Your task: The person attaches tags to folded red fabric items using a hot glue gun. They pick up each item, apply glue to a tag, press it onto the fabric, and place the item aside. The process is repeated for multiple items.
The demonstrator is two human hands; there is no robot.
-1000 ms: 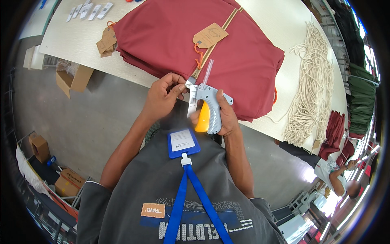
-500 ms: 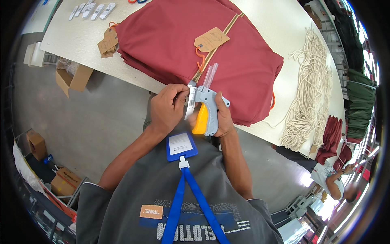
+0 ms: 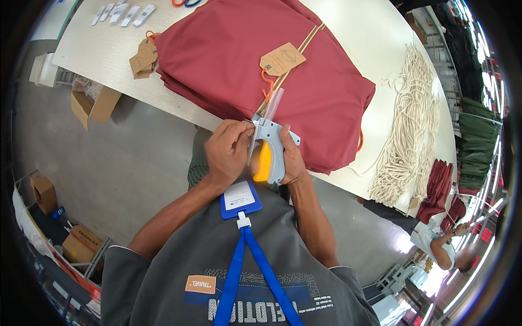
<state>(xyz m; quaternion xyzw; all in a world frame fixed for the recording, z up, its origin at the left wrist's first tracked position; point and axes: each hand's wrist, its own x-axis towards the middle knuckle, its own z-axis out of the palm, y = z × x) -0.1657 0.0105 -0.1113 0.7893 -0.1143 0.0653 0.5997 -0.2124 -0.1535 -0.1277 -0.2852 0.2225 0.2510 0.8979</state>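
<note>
My right hand [image 3: 292,158] is wrapped round a grey tagging gun [image 3: 275,142] with a yellow trigger [image 3: 263,163]. A strip of clear tag fasteners [image 3: 275,103] sticks up from the gun's top. My left hand [image 3: 228,149] pinches a white label [image 3: 252,142], seen almost edge-on, against the gun's nose. Both hands are at the near edge of a maroon fabric piece [image 3: 234,60], by the end of its tan-and-dark striped band [image 3: 310,38]. On the fabric lies a brown card hang tag [image 3: 283,58] with an orange cord [image 3: 267,86].
The white table [image 3: 98,60] carries brown hang tags [image 3: 144,58], several white labels [image 3: 129,15] and a bundle of cream cords [image 3: 408,125]. A cardboard box [image 3: 98,103] stands on the floor at left. Another person [image 3: 435,242] is at far right.
The label has turned from showing its printed face to nearly edge-on at the gun's nose. Gun and hands have shifted very slightly; the whole view has moved a little.
</note>
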